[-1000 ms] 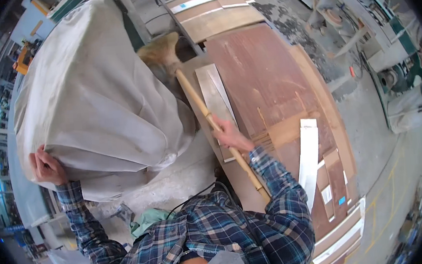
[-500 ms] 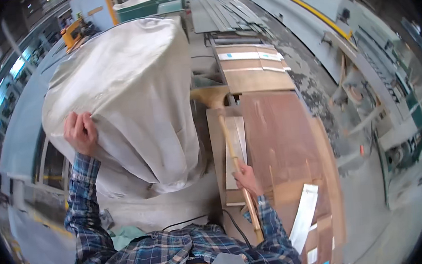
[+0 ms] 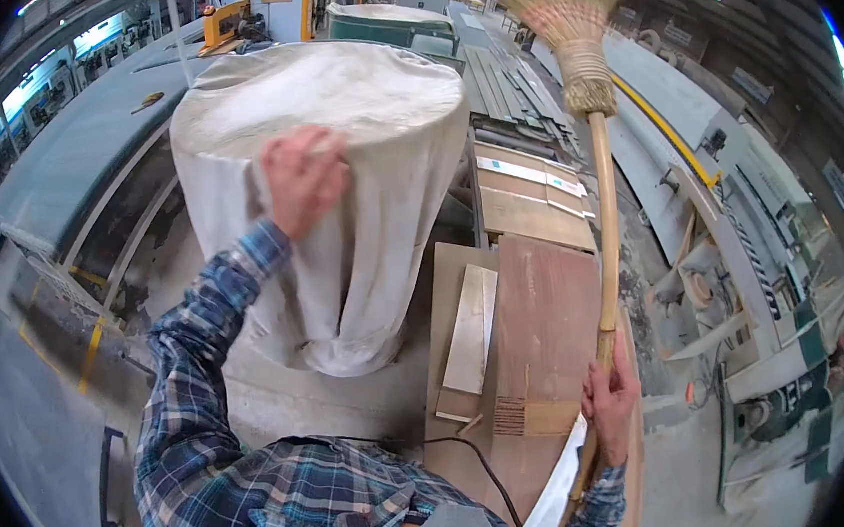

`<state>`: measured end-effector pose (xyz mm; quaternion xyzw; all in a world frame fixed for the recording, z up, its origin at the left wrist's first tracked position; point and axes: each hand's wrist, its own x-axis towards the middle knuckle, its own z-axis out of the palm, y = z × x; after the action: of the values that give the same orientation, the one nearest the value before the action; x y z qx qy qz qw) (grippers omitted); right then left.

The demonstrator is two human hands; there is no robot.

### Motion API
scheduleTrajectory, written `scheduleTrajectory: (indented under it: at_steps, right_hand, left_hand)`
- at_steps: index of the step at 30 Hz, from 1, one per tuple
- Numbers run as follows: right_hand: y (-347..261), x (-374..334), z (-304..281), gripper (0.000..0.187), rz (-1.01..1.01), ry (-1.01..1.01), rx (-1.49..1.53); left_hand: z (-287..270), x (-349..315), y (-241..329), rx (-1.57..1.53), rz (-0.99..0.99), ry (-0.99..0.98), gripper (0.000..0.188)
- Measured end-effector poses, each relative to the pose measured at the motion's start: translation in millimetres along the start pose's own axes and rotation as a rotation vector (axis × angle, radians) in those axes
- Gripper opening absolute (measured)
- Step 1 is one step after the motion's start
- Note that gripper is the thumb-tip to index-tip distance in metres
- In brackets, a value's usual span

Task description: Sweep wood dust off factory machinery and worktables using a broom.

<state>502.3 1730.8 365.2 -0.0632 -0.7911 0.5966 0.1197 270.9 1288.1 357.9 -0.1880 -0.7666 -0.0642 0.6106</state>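
A straw broom is raised upright at the right, its bristle head at the top of the view above the wooden handle. My right hand is wrapped round the handle's lower part. In front of me, left of centre, stands a large white cloth bag, bulging, with a dusty round top and hanging folds. At its near upper rim is my left hand, fingers curled and smeared by motion. Whether it grips the cloth or only hovers before it, I cannot tell.
Wooden panels and a narrow board lie stacked to the bag's right, with grey strips beyond. A black cable runs near my body. A grey-topped table stands left; a long machine lines the right.
The broom has swung up from low beside the bag to high at the right, with my right hand still on it. My left hand has shifted right along the bag's rim. The view has turned.
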Motion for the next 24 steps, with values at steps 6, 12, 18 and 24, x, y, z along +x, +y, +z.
scheduleTrajectory:
  at_steps: [6,12,18,24]
  right_hand:
    - [-68,-105,61,0.059,-0.018,-0.213,-0.129]
    - [-115,-201,127,0.054,0.055,-0.423,-0.233]
    - [-120,-319,132,0.041,-1.058,0.038,-1.009]
    - [-127,-327,120,0.074,-0.636,0.343,-0.087]
  left_hand:
    - [-87,24,92,-0.341,0.171,0.123,0.049]
    - [-159,19,45,-0.380,0.087,0.354,0.034]
    - [-192,43,-27,-0.298,0.066,0.307,0.030]
    - [-182,71,-60,-0.362,0.147,0.168,0.025]
